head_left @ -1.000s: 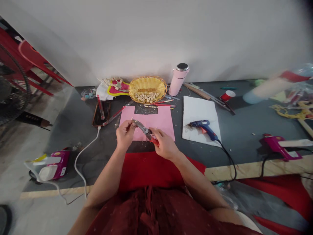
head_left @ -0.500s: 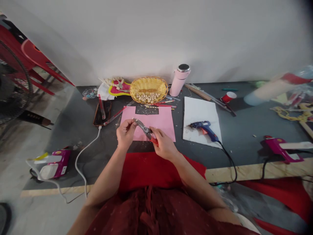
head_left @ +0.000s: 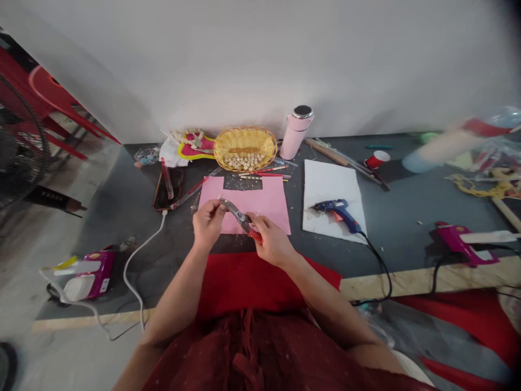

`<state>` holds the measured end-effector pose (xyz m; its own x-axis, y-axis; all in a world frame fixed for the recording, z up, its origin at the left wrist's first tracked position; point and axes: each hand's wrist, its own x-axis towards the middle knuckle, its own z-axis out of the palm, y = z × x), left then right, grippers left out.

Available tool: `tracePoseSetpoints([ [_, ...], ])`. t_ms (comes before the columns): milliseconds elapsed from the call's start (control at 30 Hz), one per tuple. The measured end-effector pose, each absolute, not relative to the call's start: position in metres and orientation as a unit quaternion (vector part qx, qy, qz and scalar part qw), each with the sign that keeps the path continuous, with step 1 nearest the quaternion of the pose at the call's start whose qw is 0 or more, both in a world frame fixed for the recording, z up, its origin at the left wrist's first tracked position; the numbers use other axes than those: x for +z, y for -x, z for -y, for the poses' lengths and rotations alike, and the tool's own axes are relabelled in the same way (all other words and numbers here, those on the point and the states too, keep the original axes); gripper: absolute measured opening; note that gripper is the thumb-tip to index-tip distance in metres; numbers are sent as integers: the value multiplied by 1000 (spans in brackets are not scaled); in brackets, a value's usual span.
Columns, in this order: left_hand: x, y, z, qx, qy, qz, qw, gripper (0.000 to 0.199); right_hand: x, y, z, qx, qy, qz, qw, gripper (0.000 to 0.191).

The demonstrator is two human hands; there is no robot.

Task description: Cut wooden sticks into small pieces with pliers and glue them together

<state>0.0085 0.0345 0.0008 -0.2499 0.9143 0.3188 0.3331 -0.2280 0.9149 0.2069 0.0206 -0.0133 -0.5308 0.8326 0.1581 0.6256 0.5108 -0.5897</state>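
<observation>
My right hand (head_left: 273,241) is closed round the red handles of a pair of pruning shears (head_left: 238,213), whose grey blades point up and left. At the blade tips, my left hand (head_left: 207,227) is closed in a pinch; a tiny pale end shows above the fingers, too small to name. Both hands are over a pink sheet (head_left: 272,202) with a rectangular notch in its far edge. Beyond it, a yellow wicker basket (head_left: 230,140) holds many small pale pieces (head_left: 244,162). Several thin red and patterned sticks (head_left: 268,175) lie between sheet and basket.
A blue glue gun (head_left: 336,212) rests on a white board (head_left: 325,176) at right, its cord trailing over the table edge. A pink flask (head_left: 296,133) stands near the wall. At left are a phone (head_left: 163,190) with a white cable and a purple device (head_left: 100,274).
The view has shifted slightly, so the table things sit a little further left. Both hands keep nearly the same pose with the shears; a small pale fleck now shows near the right fingers.
</observation>
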Motion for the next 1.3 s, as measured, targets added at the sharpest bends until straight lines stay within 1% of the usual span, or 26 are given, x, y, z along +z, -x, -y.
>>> tracePoseSetpoints([
  [133,-1,-11,-35,563,-544,-563,265,21,-16,-204,-18,242,444,835,219,69],
  [300,-5,-11,-38,589,-513,-563,270,22,-17,-201,-20,256,437,827,242,71],
  [433,-6,-8,-38,577,-530,-560,271,22,-18,-204,-24,242,410,842,253,73],
  [700,-3,-4,-37,545,-564,-548,289,23,-18,-210,-29,240,391,856,238,69],
  [1000,-3,-8,-37,548,-556,-562,272,22,-13,-207,-21,241,435,841,212,67],
  [1200,-4,-12,-38,574,-531,-552,289,21,-15,-203,-19,276,435,823,240,67],
  [1300,-5,-12,-39,592,-512,-555,281,23,-17,-202,-20,281,433,821,245,68],
])
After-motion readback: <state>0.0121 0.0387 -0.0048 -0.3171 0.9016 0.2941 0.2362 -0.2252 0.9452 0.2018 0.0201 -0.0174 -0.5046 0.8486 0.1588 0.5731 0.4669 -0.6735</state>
